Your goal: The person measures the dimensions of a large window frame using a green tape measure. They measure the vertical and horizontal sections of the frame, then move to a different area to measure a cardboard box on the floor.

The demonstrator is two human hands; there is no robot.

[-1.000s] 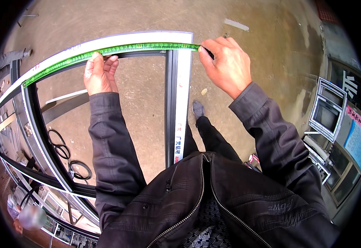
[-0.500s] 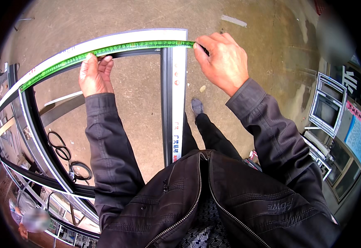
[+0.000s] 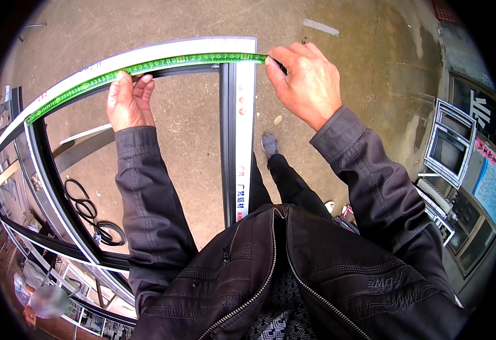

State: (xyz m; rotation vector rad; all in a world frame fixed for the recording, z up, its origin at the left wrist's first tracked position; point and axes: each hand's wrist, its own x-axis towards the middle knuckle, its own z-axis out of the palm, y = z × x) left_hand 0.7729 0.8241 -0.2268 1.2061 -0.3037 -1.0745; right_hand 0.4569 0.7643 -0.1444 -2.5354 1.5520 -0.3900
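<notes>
A green tape measure (image 3: 202, 58) lies stretched along the far rail of a black and white window frame (image 3: 229, 141). Just past the frame's far right corner, my right hand (image 3: 307, 82) grips the tape between thumb and fingers. My left hand (image 3: 129, 102) pinches the tape's near edge and the rail under it, with the thumb on the tape and the fingers curled by the inner edge. To the left the tape runs on to the frame's inner upright. The part inside my right fist is hidden.
A coiled black cable (image 3: 109, 232) lies on the floor, seen through the frame. Small window frames (image 3: 451, 144) lean against the wall at right. At lower left a person (image 3: 29, 292) is near more frame pieces. My shoe (image 3: 270, 145) stands below the corner.
Both hands keep their hold on the tape, and the frame and tape sit almost the same. A light-coloured shoe now shows beside my right sleeve.
</notes>
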